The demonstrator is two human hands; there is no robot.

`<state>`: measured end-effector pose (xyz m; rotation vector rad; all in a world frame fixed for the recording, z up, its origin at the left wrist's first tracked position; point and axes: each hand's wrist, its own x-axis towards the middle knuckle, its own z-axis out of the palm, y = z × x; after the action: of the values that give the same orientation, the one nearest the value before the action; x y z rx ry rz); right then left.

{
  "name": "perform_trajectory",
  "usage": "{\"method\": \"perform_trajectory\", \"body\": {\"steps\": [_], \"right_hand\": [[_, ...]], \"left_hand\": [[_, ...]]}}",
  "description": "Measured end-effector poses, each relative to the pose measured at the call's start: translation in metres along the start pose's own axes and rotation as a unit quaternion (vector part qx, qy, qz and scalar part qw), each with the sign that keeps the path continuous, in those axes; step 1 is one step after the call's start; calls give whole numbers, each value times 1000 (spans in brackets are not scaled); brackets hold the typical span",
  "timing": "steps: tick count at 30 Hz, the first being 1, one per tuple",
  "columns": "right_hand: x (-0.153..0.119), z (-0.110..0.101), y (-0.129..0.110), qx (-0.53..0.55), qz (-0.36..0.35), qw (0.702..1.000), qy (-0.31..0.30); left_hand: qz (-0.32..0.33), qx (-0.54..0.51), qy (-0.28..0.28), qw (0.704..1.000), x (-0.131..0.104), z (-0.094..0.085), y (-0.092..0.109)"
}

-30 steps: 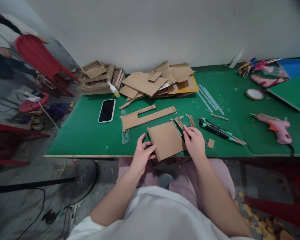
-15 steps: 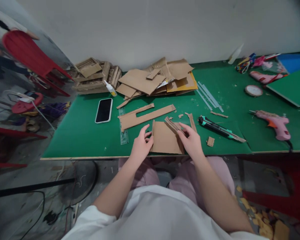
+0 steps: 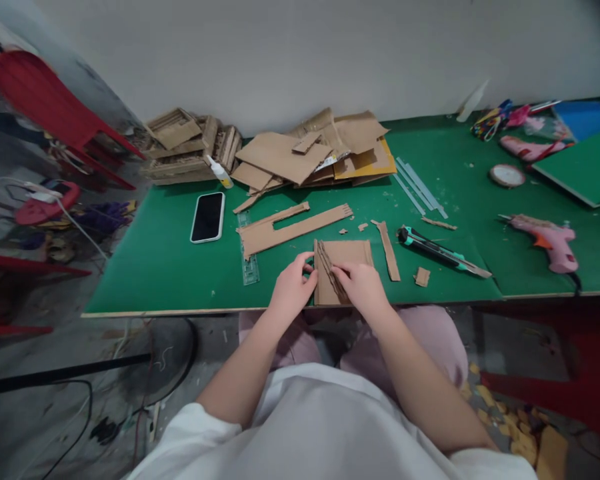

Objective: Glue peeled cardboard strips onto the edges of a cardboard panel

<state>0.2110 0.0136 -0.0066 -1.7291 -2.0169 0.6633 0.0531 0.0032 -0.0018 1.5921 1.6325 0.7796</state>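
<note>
Left hand (image 3: 294,287) with fingers curled at the left edge of a square cardboard panel (image 3: 347,251), grip unclear, right hand (image 3: 366,288) pinching a cardboard strip (image 3: 325,262) slanted over it, utility knife (image 3: 437,253) rightward, cardboard sheets (image 3: 280,155) heaped behind.

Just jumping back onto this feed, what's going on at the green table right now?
A person is working cardboard by hand. Their right hand holds a narrow cardboard strip slanted over a square cardboard piece, while their left hand is at the square's left edge. Whether the strip touches the square is hard to tell. To the right, the utility knife and the pink glue gun lie on the table, out of hand.
</note>
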Motion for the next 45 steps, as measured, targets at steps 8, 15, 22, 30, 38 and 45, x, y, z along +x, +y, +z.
{"method": "perform_trajectory", "body": {"steps": [8, 15, 22, 30, 38, 45], "right_hand": [[5, 15, -4, 71, 15, 997, 1], [6, 20, -9, 138, 14, 990, 8], [5, 19, -11, 85, -4, 996, 19], [-3, 15, -4, 16, -78, 994, 76], [-7, 21, 12, -5, -203, 977, 62], [-11, 24, 7, -21, -196, 978, 63]], "left_hand": [[-22, -83, -10, 996, 0, 3, -11], [-27, -116, -19, 993, -1, 4, -14], [-30, -124, -8, 992, -2, 4, -13], [-13, -111, -22, 993, -4, 1, -15], [-31, -114, -27, 993, -9, 2, -15], [7, -40, -21, 999, -8, 3, -15]]}}
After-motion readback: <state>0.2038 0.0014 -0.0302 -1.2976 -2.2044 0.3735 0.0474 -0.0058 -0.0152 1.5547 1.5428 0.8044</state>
